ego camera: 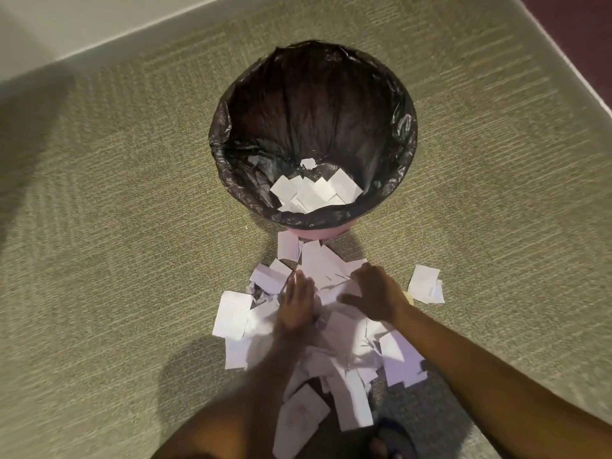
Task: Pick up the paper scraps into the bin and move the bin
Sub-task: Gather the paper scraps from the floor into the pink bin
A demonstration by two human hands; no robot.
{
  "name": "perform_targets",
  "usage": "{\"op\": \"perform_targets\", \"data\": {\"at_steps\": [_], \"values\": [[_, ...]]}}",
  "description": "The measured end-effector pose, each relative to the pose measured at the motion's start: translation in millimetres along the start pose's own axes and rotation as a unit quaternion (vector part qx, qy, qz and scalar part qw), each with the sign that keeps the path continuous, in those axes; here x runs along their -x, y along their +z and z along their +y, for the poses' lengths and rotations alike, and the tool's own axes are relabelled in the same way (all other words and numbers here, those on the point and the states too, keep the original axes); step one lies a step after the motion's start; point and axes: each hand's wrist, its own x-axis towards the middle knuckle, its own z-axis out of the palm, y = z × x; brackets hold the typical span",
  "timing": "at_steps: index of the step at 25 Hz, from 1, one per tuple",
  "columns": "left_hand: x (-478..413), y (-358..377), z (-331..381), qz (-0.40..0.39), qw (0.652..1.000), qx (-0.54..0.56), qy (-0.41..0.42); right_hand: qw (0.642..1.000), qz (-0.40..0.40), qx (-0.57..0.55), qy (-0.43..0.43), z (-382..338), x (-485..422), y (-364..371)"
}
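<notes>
A pink bin (318, 234) lined with a black plastic bag (231, 134) stands upright on the carpet, with several white paper scraps (314, 190) lying in its bottom. In front of it a pile of white paper scraps (331, 270) is spread over the floor. My left hand (296, 304) lies flat on the pile with fingers together, blurred. My right hand (374, 294) rests on the pile just to the right, fingers spread. Neither hand grips anything that I can see. A few scraps (425, 283) lie apart at the right.
Olive patterned carpet (116, 243) surrounds the bin. A white wall base (99, 34) runs along the back left. A dark red surface (576, 31) borders the carpet at the upper right. My foot in a dark sandal (387, 442) is at the bottom edge.
</notes>
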Motion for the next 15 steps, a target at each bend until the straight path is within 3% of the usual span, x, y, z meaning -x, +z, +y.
{"op": "perform_targets", "data": {"at_steps": [2,4,6,13,15], "values": [[3,-11,6,0.006,1.000,0.023,-0.003,0.999,0.028,-0.029,-0.007,4,6,3],[7,-16,8,-0.040,0.999,0.029,-0.005,0.997,0.038,-0.063,-0.013,3,15,9],[9,-14,5,-0.013,0.999,0.020,-0.021,0.996,0.048,-0.079,-0.008,-2,25,14],[-1,1,-3,0.067,0.997,0.007,0.026,0.988,0.142,0.019,0.058,-21,18,30],[-4,6,-5,0.095,0.995,-0.002,0.038,0.984,0.159,-0.017,0.078,-28,22,27]]}}
